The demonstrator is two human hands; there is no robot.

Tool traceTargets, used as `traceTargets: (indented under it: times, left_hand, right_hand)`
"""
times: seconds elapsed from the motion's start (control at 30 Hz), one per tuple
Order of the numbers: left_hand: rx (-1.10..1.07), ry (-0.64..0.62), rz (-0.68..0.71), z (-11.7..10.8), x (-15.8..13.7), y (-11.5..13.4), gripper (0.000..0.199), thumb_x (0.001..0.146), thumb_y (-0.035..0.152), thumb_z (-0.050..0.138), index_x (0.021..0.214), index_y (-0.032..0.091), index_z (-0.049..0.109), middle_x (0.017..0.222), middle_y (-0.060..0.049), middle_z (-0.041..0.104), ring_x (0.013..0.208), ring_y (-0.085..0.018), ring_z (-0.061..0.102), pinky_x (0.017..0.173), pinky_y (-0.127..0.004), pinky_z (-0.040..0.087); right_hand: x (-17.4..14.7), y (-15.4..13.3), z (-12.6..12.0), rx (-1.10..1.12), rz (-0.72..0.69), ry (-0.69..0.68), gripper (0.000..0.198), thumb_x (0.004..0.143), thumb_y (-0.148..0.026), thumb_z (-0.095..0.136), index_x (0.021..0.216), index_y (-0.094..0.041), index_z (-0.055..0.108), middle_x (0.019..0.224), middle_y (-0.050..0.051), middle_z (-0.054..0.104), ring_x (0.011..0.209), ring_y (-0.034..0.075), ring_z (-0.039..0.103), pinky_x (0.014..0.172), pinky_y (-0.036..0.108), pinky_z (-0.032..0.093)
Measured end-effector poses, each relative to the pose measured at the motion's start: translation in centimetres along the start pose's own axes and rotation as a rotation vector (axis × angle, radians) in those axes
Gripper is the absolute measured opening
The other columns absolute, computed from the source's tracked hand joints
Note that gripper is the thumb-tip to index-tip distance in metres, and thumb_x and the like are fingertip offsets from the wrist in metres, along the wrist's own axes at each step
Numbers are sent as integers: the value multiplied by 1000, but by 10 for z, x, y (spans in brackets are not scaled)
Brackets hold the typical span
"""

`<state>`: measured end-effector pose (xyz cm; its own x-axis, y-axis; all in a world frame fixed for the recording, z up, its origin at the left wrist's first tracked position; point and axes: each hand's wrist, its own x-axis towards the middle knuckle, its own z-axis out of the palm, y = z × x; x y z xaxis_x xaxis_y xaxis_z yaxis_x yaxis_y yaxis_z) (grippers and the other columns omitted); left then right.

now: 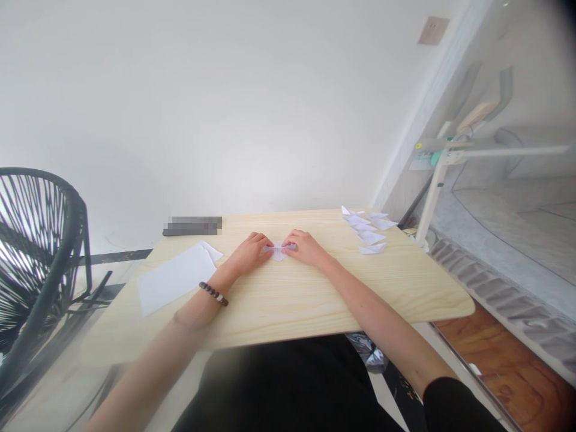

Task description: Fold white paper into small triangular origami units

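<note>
Between my hands, a small folded piece of white paper (278,252) lies on the wooden table (288,306). My left hand (251,252) has its fingers closed on the paper's left side, with a dark beaded bracelet (213,293) round that wrist. On the right side of the same paper, my right hand (304,247) pinches the edge with thumb and fingers. Farther right on the table sit several folded white paper boats (371,237), grouped near the back corner. White paper sheets (177,279) lie flat left of my left hand, one corner sticking out askew.
A dark, blurred-out object (192,226) rests at the table's back left, by the white wall (252,108). A black woven chair (42,252) stands to the left. To the right are a white metal frame (432,204) and a grey covered bed or couch (531,252).
</note>
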<state>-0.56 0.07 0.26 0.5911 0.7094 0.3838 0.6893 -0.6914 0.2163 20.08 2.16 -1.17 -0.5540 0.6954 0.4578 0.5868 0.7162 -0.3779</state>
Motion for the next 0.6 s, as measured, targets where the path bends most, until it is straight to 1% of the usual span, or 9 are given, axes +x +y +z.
traceTargets:
  times: [0.17, 0.27, 0.4, 0.47, 0.6]
  left_hand:
    - [30, 2, 10, 0, 1, 0, 21, 80, 28, 43, 88, 17, 59, 88, -8, 55, 91, -21, 45, 82, -35, 38]
    - [40, 6, 14, 0, 1, 0, 21, 79, 29, 44, 87, 17, 61, 86, -8, 55, 91, -20, 46, 82, -34, 38]
    - [56, 1, 20, -1, 1, 1, 23, 80, 30, 44, 87, 18, 63, 85, -7, 56, 90, -20, 47, 81, -33, 38]
    - [64, -8, 25, -2, 1, 1, 25, 81, 31, 43, 88, 19, 63, 86, -7, 56, 91, -20, 47, 81, -33, 38]
    - [76, -24, 35, -4, 0, 3, 28, 82, 31, 40, 90, 19, 65, 86, -7, 57, 89, -19, 47, 79, -32, 39]
  right_hand:
    - [0, -6, -3, -85, -1, 4, 17, 76, -31, 53, 75, -19, 64, 81, 3, 58, 82, 14, 50, 78, 29, 33]
    - [1, -8, -4, -141, -4, 4, 22, 80, -29, 47, 70, -18, 65, 79, 4, 58, 81, 14, 48, 77, 29, 31]
    - [2, -9, -5, -197, -7, -6, 22, 79, -25, 48, 66, -18, 65, 77, 4, 58, 81, 15, 47, 76, 29, 29]
    - [2, -10, -5, -202, -11, -13, 20, 78, -25, 49, 70, -19, 66, 77, 4, 57, 83, 15, 46, 76, 29, 29]
    - [1, -10, -6, -197, -28, -49, 19, 78, -24, 49, 86, -24, 66, 80, 4, 54, 84, 14, 46, 77, 28, 29]
